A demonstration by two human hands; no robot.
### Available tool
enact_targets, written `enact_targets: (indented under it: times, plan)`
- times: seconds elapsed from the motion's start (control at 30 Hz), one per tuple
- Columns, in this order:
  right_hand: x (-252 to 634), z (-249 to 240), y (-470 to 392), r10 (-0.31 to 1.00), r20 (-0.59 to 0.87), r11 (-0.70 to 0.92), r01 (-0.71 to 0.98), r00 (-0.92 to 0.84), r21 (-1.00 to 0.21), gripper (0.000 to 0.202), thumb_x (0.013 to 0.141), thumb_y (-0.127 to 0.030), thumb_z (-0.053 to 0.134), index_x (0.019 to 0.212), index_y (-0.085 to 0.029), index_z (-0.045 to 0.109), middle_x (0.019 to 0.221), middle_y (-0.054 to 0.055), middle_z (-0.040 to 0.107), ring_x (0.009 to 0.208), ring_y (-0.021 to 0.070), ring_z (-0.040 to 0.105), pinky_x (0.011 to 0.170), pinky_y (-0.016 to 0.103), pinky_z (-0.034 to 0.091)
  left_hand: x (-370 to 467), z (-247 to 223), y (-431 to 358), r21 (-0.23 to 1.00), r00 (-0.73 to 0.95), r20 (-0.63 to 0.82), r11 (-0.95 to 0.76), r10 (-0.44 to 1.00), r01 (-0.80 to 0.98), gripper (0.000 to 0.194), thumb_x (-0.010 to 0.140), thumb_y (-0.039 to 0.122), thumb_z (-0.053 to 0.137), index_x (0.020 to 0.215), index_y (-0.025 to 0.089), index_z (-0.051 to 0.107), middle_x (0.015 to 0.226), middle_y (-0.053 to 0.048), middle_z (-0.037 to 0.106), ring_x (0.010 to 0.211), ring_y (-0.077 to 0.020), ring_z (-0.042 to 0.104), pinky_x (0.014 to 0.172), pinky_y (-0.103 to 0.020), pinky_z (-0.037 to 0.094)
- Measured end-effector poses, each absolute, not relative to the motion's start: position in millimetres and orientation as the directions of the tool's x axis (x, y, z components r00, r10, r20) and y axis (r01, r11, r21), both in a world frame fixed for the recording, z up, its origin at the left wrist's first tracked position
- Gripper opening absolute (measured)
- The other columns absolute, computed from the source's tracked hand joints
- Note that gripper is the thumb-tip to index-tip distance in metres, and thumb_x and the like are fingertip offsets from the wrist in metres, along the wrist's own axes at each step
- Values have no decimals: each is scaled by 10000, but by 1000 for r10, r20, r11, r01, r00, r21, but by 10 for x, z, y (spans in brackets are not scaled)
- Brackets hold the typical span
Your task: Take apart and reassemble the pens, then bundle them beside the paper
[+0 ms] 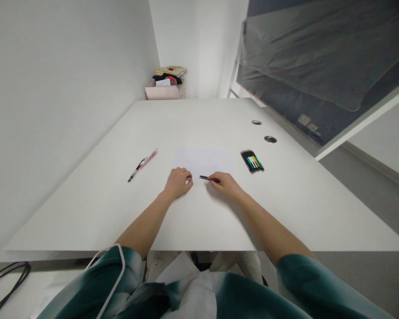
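A white sheet of paper (202,160) lies on the white table (193,119). My left hand (179,182) rests at the sheet's lower left, its fingers curled with thumb and forefinger close together; whether anything small is between them I cannot make out. My right hand (226,184) pinches a dark pen (204,177) at the sheet's lower edge, the pen lying nearly level and pointing left. To the left lie a black and white pen (134,172) and a pinkish pencil-like stick (149,158). On the right sits a row of several dark markers (252,161) with coloured labels.
Two round metal-rimmed holes (270,139) are in the table's right side. A pale box (162,92) with cloth items stands beyond the far edge. A wall runs along the left, and a bed frame with grey fabric (319,53) is at the right.
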State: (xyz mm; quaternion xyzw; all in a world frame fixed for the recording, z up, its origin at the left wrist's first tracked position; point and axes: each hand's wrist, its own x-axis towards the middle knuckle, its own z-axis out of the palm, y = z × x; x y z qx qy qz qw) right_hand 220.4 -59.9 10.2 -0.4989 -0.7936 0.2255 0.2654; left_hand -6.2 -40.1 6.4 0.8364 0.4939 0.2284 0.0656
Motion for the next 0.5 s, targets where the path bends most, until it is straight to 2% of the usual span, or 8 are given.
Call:
enact_targets:
  times: [0.13, 0.2, 0.33, 0.5]
  plan:
    - [2199, 97, -601, 908, 195, 406, 670, -370, -621, 238, 804, -182, 535, 930, -195, 735, 866, 67, 731, 752, 179, 638, 716, 287, 474, -24, 42, -393, 634, 293, 296, -417, 909, 651, 149, 780, 233, 561, 853, 195, 685, 823, -25, 703, 788, -175, 621, 780, -325, 491]
    - [2200, 99, -604, 907, 196, 409, 663, -373, -627, 238, 805, -187, 533, 933, -193, 734, 868, 62, 732, 757, 179, 640, 718, 284, 474, -2, 35, -389, 723, 260, 260, -366, 930, 585, 159, 775, 236, 566, 862, 187, 690, 815, -16, 710, 771, -160, 627, 740, -295, 495]
    - [2206, 104, -606, 907, 195, 407, 654, -374, -638, 240, 802, -183, 534, 935, -195, 733, 887, 59, 736, 779, 183, 646, 729, 284, 474, 23, 33, -382, 778, 250, 239, -339, 938, 529, 143, 759, 231, 593, 849, 180, 692, 827, -23, 719, 793, -161, 640, 730, -288, 497]
    - [2202, 93, -601, 904, 208, 415, 652, -374, -635, 236, 798, -177, 546, 935, -184, 737, 882, 69, 737, 772, 185, 645, 730, 287, 470, 30, 13, -389, 787, 286, 224, -346, 932, 511, 140, 763, 236, 597, 848, 181, 693, 820, -24, 720, 787, -159, 640, 723, -286, 495]
